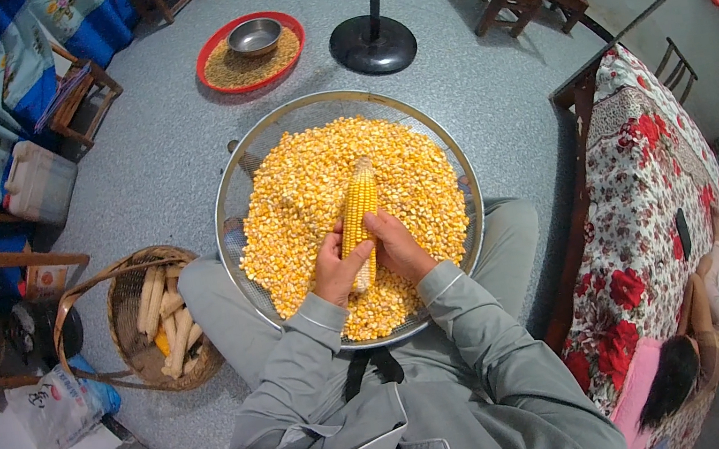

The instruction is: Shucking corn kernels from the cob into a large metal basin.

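Both hands clamp the cob's near end, left hand (336, 268) and right hand (398, 246) equally close, fingers wrapped tight, and the cob (358, 215) runs lengthwise away from them over the kernels in the sieve (230, 179).

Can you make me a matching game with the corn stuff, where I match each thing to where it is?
Things:
1. corn cob
2. kernels
3. bare cobs
4. steel bowl

Places:
A. in the wicker basket
B. on the red tray
C. in both hands: left hand, right hand
D. heaped in the big sieve

Pairs: 1-C, 2-D, 3-A, 4-B
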### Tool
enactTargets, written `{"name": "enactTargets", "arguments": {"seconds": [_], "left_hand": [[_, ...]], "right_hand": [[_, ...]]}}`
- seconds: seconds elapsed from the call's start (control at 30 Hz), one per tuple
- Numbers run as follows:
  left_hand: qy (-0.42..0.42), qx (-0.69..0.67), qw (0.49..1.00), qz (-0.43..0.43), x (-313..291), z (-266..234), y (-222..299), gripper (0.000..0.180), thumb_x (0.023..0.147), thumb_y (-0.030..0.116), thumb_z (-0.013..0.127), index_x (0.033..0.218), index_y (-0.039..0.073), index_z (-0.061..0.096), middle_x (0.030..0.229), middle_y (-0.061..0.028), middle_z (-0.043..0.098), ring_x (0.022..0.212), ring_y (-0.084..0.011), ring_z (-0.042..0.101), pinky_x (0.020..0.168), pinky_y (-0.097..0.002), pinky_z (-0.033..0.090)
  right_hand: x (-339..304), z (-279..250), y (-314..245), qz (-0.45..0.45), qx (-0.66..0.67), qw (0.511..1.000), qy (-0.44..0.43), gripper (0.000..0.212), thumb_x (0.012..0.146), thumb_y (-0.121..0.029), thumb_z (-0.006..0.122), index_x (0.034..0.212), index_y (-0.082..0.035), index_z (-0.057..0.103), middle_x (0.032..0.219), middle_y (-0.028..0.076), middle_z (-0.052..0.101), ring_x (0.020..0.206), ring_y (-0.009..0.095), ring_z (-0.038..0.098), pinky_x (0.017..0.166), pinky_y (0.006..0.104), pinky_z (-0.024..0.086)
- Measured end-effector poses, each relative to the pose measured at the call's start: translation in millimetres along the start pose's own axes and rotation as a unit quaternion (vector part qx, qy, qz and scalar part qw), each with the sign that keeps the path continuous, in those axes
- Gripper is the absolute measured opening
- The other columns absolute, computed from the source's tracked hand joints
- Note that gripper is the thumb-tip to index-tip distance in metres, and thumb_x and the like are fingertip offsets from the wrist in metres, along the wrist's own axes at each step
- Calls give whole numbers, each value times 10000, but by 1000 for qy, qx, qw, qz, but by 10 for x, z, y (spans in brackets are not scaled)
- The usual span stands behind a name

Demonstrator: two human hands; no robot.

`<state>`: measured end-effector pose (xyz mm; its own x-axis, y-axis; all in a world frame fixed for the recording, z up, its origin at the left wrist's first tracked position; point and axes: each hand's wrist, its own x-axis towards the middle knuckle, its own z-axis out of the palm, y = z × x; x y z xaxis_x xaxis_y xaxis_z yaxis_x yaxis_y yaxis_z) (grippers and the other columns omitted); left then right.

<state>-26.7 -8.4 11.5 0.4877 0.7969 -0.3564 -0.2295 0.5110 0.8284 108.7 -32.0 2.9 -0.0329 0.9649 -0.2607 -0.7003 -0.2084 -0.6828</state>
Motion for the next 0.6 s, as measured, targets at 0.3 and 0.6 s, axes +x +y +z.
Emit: {"name": "enactTargets", "arguments": {"seconds": [0.3,0.6], "left_hand": [[-20,30,999,-5,-1,25,27,522,878,209,655,1287,-27,432,1146,-60,560,1008,-113,536,854,-246,447],[-30,15,999,5,-2,23,-5,433,926,250,580,1260,-6,475,1145,-50,563,989,-120,551,844,-265,454]], "right_hand": [[13,29,-15,-7,-9,1000,12,343,965,-245,490,1192,12,489,1114,124,608,970,200,593,853,325,486],[3,37,-28,-9,-13,1000,10,336,963,-231,487,1199,8,485,1121,120,608,989,198,586,875,326,474]]}}
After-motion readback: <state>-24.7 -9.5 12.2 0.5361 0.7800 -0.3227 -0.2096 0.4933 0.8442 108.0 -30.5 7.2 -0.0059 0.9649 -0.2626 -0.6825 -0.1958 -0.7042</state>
